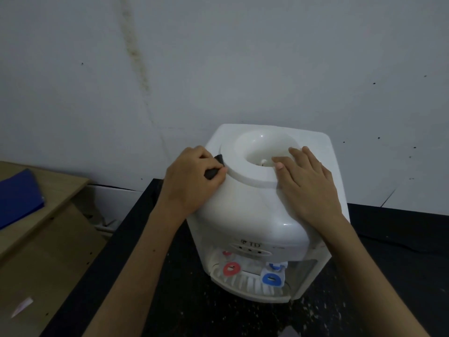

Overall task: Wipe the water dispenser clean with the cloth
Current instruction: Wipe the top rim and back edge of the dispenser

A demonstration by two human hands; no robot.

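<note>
A white tabletop water dispenser (252, 210) stands on a black table (170, 288) against the wall. It has a round bottle well on top, and a red tap (232, 268) and a blue tap (271, 279) at the front. My left hand (192, 178) presses a dark cloth (213, 170) against the upper left side of the dispenser, beside the well's rim. Most of the cloth is hidden under my fingers. My right hand (308, 183) lies flat on the top right, fingers spread over the rim of the well.
A grey wall (218, 69) rises right behind the dispenser. To the left is a lower wooden desk (48, 239) with a blue folder (19, 195) on it. The black table continues to the right and front of the dispenser.
</note>
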